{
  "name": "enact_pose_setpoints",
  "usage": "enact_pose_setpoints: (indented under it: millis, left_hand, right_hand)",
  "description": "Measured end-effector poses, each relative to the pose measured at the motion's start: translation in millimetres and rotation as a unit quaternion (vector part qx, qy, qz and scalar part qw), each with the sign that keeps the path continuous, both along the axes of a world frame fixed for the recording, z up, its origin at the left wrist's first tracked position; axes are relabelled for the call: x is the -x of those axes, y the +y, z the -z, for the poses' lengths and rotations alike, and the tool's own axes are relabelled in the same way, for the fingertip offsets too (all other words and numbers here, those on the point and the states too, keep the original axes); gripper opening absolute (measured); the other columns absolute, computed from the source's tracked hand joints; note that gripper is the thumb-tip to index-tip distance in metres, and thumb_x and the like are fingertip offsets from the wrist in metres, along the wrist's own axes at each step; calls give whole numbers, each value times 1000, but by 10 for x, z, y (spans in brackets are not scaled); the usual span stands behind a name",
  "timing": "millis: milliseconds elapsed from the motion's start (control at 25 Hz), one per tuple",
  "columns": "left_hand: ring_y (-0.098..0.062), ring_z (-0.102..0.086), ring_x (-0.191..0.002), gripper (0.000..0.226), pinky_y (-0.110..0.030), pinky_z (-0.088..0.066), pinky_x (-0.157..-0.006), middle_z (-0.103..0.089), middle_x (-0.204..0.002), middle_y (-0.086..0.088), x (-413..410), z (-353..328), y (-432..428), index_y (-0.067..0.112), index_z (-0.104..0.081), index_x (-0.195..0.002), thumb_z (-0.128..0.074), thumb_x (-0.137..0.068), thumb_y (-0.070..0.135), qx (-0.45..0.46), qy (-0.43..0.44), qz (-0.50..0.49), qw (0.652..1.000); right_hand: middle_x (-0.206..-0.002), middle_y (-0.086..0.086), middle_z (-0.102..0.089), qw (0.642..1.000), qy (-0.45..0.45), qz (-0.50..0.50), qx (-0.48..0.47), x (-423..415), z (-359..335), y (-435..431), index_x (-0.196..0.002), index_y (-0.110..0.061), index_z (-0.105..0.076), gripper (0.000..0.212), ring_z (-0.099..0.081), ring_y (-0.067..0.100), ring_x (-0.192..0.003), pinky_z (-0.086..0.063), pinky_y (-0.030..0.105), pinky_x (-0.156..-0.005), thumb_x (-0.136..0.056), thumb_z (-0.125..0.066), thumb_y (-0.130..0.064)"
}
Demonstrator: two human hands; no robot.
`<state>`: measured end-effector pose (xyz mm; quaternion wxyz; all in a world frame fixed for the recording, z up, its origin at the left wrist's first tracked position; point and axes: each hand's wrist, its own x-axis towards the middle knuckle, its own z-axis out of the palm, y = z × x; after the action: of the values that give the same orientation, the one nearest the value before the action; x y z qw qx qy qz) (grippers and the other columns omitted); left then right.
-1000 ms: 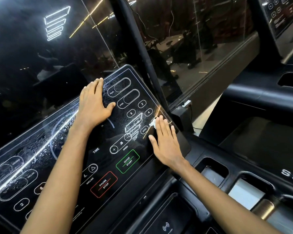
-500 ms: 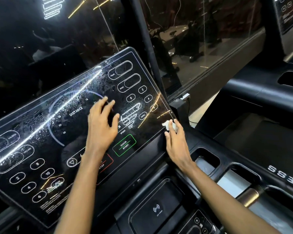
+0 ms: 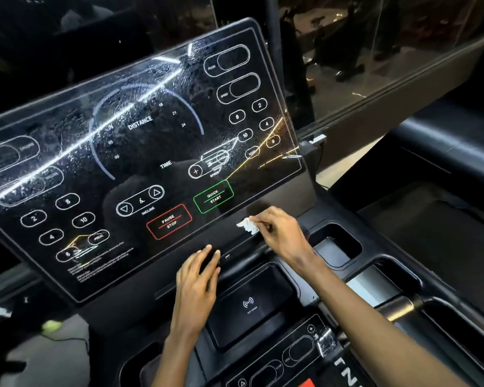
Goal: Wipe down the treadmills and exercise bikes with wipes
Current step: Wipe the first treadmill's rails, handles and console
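Head: wipe (image 3: 246, 225) in right hand (image 3: 281, 236)

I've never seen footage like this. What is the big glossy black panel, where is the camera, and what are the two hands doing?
The camera sits on a person's head and looks down at their own bare hands; there is no robot. The black panel is a treadmill console, speckled with droplets and marked with buttons such as QUICK START and PAUSE STOP. The right hand pinches a small white wipe against the dark strip just under those buttons. The left hand holds nothing; its fingers rest on the ledge below.
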<state>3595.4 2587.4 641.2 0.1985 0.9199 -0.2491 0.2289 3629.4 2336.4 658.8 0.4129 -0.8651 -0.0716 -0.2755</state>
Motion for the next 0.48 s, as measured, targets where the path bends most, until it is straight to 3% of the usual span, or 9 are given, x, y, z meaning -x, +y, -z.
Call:
enact_pose_setpoints:
  millis: [160, 240, 360, 480]
  left_hand:
    - [-21, -48, -128, 45, -34, -35, -109, -52, -147, 2, 30, 57, 37, 20, -62, -138, -60, -94, 10, -3, 3, -13, 1000]
    - [-21, -47, -128, 52, -30, -31, -110, -51, -148, 2, 12, 61, 57, 21, -60, -140, -63, -92, 2, -9, 6, -9, 1000]
    - [-20, -47, -129, 65, -32, -32, -108, -50, -150, 2, 1, 53, 112, 21, -57, -143, -69, -86, -8, -20, 13, -1, 1000]
    - [-22, -50, -123, 67, -31, -35, -104, -56, -143, 1, 23, 58, 172, 19, -60, -140, -68, -82, -13, -2, 12, -2, 1000]
  right_hand:
    - [-89, -4, -60, 995, -19, 72, -60, -6, -28, -92, -101, -12, -74, 15, -60, 12, -77, -52, 31, -70, -93, -64, -4]
    - [-89, -4, -58, 997, -3, 74, -21, 21, -40, 8, -99, -15, -71, 12, -60, 16, -79, -53, 35, -70, -94, -62, -8]
    - [-92, -4, -60, 997, 5, -8, 81, 54, 36, 220, -99, -18, -68, 12, -61, 18, -84, -54, 39, -72, -95, -60, -11]
    - [-90, 0, -60, 997, 13, 54, 44, -47, 2, 56, -97, -16, -69, 15, -62, 19, -76, -54, 40, -70, -92, -60, -6]
